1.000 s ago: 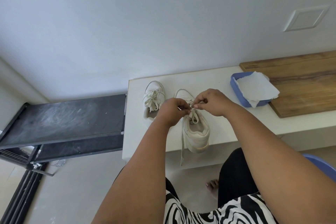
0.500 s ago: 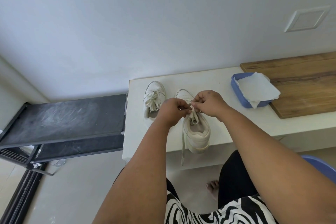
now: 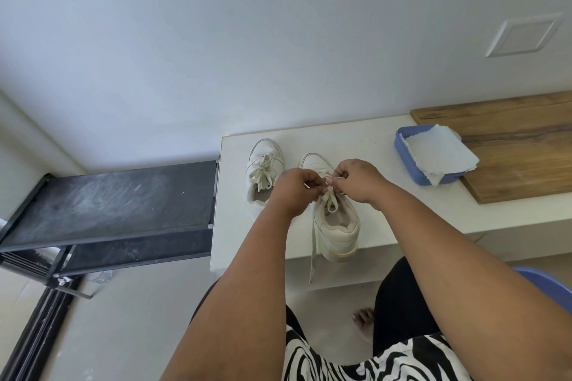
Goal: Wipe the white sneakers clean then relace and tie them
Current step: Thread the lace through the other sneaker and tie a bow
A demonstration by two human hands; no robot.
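Head view, sole view on record. Right sneaker [image 3: 335,226]: stands on the white bench [image 3: 402,219], heel at the near edge, toe toward the wall, long axis running 6 to 12 o'clock. Lace [image 3: 331,202]: a loop shows over the tongue; one loose end [image 3: 313,257] hangs off the bench at 6 o'clock, on the left-hand side. Left hand [image 3: 295,192]: fingers curled, pinching lace at the shoe's throat from 9 o'clock. Right hand [image 3: 359,179]: fingers curled, pinching lace from 3 o'clock, fingertips nearly meeting the left's; exactly which strand each holds cannot be told. Both hands sit directly above the tongue, equally near; the knot lies between them, so tightening would call for a pull outward along 9–3, across the shoe's axis. Left sneaker [image 3: 263,173]: at 10 o'clock from the hands, just beside its mate, parallel, bow apparently tied. Blue tray [image 3: 405,161] with paper [image 3: 439,155]: at 2 o'clock, well apart, by the wooden board [image 3: 510,145].
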